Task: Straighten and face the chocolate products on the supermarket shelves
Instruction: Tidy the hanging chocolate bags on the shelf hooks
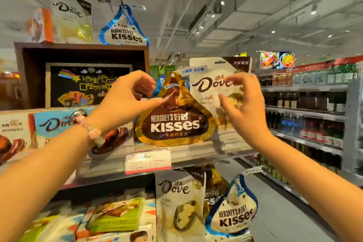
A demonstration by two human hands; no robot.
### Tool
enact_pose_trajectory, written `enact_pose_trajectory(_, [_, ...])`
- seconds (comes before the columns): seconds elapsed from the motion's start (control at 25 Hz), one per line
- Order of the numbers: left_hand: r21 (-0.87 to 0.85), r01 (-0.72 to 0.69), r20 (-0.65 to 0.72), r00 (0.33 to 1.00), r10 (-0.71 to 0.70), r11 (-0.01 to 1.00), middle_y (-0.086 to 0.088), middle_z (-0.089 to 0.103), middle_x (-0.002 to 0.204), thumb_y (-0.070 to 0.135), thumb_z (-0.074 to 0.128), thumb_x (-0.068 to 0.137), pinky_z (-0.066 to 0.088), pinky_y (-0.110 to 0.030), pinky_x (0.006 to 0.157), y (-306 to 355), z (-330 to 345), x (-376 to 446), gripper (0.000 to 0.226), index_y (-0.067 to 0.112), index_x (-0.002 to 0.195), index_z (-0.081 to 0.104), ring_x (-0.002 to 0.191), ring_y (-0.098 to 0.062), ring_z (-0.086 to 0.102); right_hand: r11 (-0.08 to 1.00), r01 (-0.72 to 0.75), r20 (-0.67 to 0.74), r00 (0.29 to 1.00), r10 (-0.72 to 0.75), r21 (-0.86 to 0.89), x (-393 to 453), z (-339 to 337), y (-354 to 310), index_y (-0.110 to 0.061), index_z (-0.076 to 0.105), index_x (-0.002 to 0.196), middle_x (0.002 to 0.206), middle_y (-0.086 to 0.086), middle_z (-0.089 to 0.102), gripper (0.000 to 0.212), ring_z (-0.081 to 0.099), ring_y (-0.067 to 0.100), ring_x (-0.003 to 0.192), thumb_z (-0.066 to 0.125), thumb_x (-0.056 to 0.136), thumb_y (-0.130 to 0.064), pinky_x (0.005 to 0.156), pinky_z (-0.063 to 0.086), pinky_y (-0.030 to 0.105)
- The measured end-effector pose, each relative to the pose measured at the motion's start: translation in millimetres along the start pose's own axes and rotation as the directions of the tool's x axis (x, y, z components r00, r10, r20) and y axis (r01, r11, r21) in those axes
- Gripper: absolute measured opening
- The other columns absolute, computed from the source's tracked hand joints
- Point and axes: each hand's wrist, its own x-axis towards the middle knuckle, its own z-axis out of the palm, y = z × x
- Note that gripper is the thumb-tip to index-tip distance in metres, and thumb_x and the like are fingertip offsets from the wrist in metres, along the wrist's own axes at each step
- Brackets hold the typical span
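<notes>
A gold Hershey's Kisses bag [174, 124] stands upright and faces front on the shelf [196, 153] at chest height. Beside it on the right stands a taller white Dove pouch [208, 84], partly behind the gold bag. My left hand [127, 100] hovers at the gold bag's upper left with its thumb tip touching the bag and its other fingers loosely curled above. My right hand [247, 108] is held in front of the Dove pouch's right half, fingers spread and bent, fingertips at the pouch's face. Neither hand visibly grips a bag.
Dove boxes [53, 124] line the shelf to the left, below a chalkboard sign [86, 86]. A blue Kisses bag [123, 29] sits on top. A price tag [148, 160] hangs on the shelf edge. Below stand another Dove pouch [178, 202] and a blue Kisses bag [233, 212]. Bottle shelves [306, 108] flank the aisle on the right.
</notes>
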Motion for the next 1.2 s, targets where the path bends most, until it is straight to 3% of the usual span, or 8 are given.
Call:
enact_pose_trajectory(0.12, [0.063,0.044,-0.048,0.998,-0.041,0.997,0.004,0.062,0.103,0.027,0.081,0.066,0.047,-0.022,0.075,5,29,10,0.047,0.022,0.104,0.052,0.091,-0.010,0.059,0.971,-0.238,-0.078,0.969,0.235,-0.021,2,-16,28,-0.011,0.041,0.126,0.121,-0.001,0.038,0.058,0.037,0.009,0.113,0.072,0.077,-0.021,0.098,0.030,0.021])
enact_pose_trajectory(0.28, [0.105,0.148,-0.149,0.980,-0.132,0.983,0.001,0.057,0.100,0.028,0.081,0.067,0.042,-0.020,0.072,7,43,22,0.060,0.020,0.114,0.046,0.082,-0.010,0.050,0.858,-0.475,0.065,0.879,0.472,0.196,2,-17,48,-0.018,0.027,0.135,0.132,0.006,0.039,0.079,0.047,0.016,0.116,0.077,0.074,-0.025,0.099,0.041,0.032])
enact_pose_trajectory(0.4, [0.215,0.203,-0.202,0.966,-0.160,0.955,-0.001,0.051,0.100,0.034,0.079,0.067,0.035,-0.023,0.073,6,45,24,0.053,0.016,0.111,0.054,0.083,-0.010,0.043,0.772,-0.546,0.134,0.835,0.534,0.325,3,-18,48,-0.014,0.034,0.130,0.111,0.000,0.051,0.069,0.056,0.007,0.094,0.076,0.076,-0.017,0.081,0.048,0.022])
enact_pose_trajectory(0.52, [0.229,0.234,-0.182,0.964,-0.194,0.945,-0.002,0.056,0.096,0.038,0.077,0.070,0.039,-0.028,0.073,0,42,27,0.032,0.017,0.089,0.060,0.086,-0.013,0.049,0.701,-0.604,0.256,0.796,0.548,0.378,13,-17,49,-0.008,0.056,0.115,0.099,-0.001,0.065,0.040,0.063,0.004,0.084,0.072,0.078,-0.014,0.066,0.051,0.014])
enact_pose_trajectory(0.68, [0.185,0.307,-0.101,0.951,-0.293,0.934,-0.001,0.059,0.081,0.033,0.074,0.075,0.048,-0.038,0.076,2,39,31,0.025,0.011,0.079,0.063,0.082,-0.017,0.055,0.548,-0.721,0.416,0.692,0.590,0.423,19,-14,57,-0.008,0.067,0.099,0.087,-0.002,0.071,0.017,0.069,0.007,0.075,0.067,0.083,-0.013,0.067,0.057,0.026])
enact_pose_trajectory(0.84, [0.131,0.304,0.042,0.949,-0.311,0.944,-0.019,0.066,0.088,0.026,0.063,0.086,0.054,-0.043,0.074,12,37,29,0.029,-0.003,0.091,0.065,0.080,-0.028,0.064,0.565,-0.675,0.348,0.733,0.584,0.474,19,-7,55,-0.008,0.063,0.097,0.088,0.001,0.068,0.011,0.067,0.005,0.070,0.063,0.086,-0.009,0.061,0.056,0.019])
enact_pose_trajectory(1.04, [0.014,0.154,-0.104,0.983,-0.152,0.988,-0.024,0.065,0.091,0.019,0.055,0.092,0.053,-0.050,0.080,24,38,17,0.021,-0.001,0.093,0.059,0.086,-0.035,0.064,0.642,-0.517,0.128,0.825,0.551,0.566,26,-17,44,-0.015,0.060,0.093,0.087,-0.002,0.065,0.007,0.063,0.006,0.077,0.061,0.088,-0.011,0.068,0.054,0.019])
enact_pose_trajectory(1.2, [-0.114,0.082,-0.202,0.974,-0.104,0.990,-0.006,0.066,0.082,0.010,0.052,0.093,0.055,-0.035,0.074,49,33,8,0.011,0.016,0.086,0.058,0.076,-0.013,0.067,0.726,-0.421,0.082,0.888,0.453,0.544,25,-31,37,-0.019,0.061,0.085,0.085,0.000,0.067,0.011,0.066,0.012,0.080,0.064,0.085,-0.009,0.073,0.056,0.026])
